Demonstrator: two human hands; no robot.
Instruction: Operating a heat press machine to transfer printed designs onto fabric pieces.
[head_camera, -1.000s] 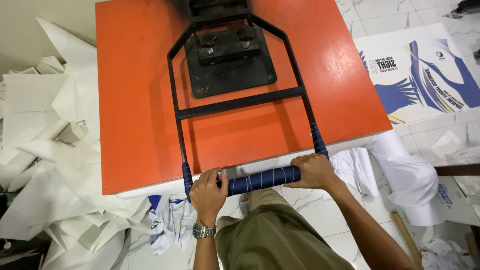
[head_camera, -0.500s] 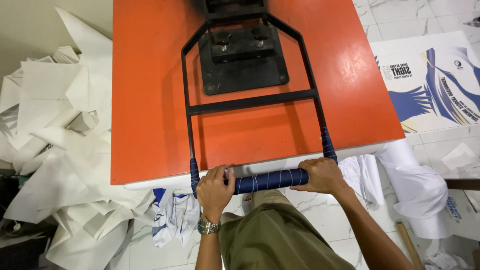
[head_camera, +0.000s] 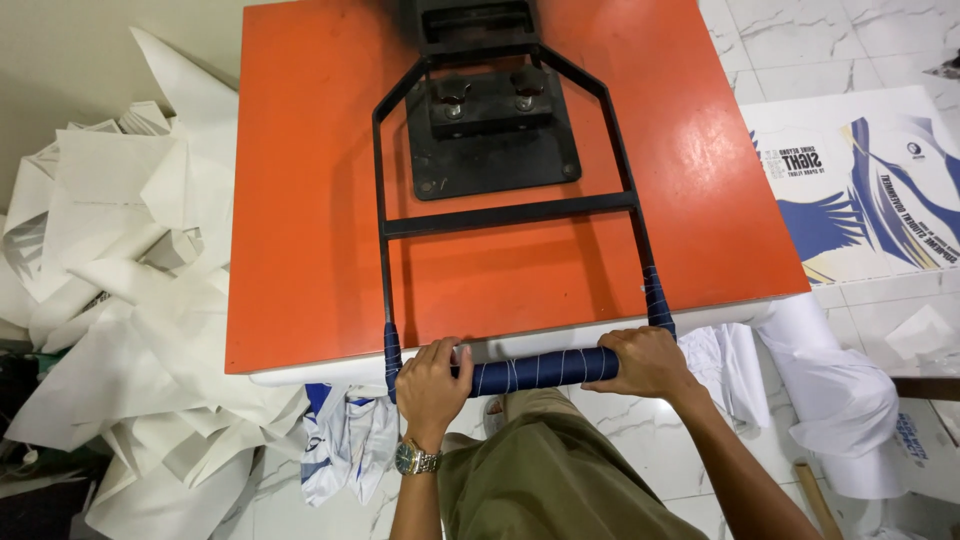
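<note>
A heat press fills the view: a large orange top plate (head_camera: 300, 220) with a black metal lever frame (head_camera: 505, 213) bolted over it. The frame's front bar is a handle wrapped in dark blue tape (head_camera: 545, 370). My left hand (head_camera: 432, 385), with a metal wristwatch, grips the handle's left end. My right hand (head_camera: 648, 362) grips its right end. Both hands are closed around the bar at the plate's near edge. A white layer (head_camera: 330, 372) shows under the orange plate's front edge.
A heap of crumpled white paper (head_camera: 130, 300) lies on the left. White and blue printed fabric (head_camera: 345, 440) hangs below the press. Printed sheets with blue graphics (head_camera: 870, 190) lie on the tiled floor at right, by a white roll (head_camera: 840, 390).
The view has shifted so the press sits further right and closer. Both hands stay closed on the blue handle, which keeps its place at the plate's front edge.
</note>
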